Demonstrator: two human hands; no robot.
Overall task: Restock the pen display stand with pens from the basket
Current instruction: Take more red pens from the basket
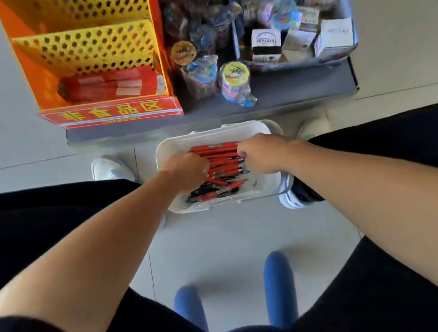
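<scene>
Grey, seemingly tiled floor beneath white basket.

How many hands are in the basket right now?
2. The left hand grips the left ends of the red pens in the white basket; the right hand grips their right ends.

Red sign on front of display stand, far left: yellow "非食品区". White box, far right: "VERSATILE". Neighbouring box: print blurred, unreadable.
</scene>
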